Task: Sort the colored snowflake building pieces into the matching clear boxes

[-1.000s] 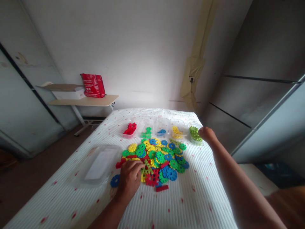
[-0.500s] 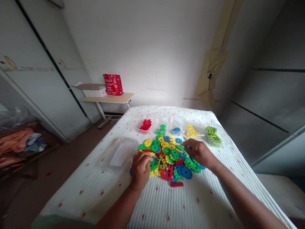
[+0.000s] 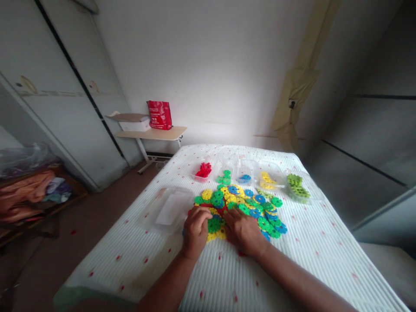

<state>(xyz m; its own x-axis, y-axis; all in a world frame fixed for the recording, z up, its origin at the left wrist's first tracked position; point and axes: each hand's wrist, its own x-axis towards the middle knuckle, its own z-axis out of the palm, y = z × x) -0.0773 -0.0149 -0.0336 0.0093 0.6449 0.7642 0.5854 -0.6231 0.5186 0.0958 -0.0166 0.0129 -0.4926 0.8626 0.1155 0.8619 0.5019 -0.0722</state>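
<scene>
A heap of flat plastic snowflake discs (image 3: 250, 206) in blue, green, yellow and red lies on a white ribbed sheet (image 3: 292, 260). My left hand (image 3: 195, 229) rests with curled fingers on the heap's near left edge. Close beside it, my right hand (image 3: 243, 232) lies palm down over the near middle of the heap, fingers bent onto the pieces. What either hand grips is hidden. Behind the heap stands a row of small clear tubs: red pieces (image 3: 203, 170), blue (image 3: 245, 177), yellow (image 3: 266, 179), light green (image 3: 298, 186).
A clear lidded box (image 3: 169, 210) sits left of the heap. Loose green discs (image 3: 224, 177) lie between the tubs. A side table with a red bag (image 3: 160, 115) stands by the wall. Clothes (image 3: 26, 190) are piled at far left. A cupboard fills the right side.
My right hand came back from the light green tub to the heap, then slid to its near middle beside my left hand. The view turned left.
</scene>
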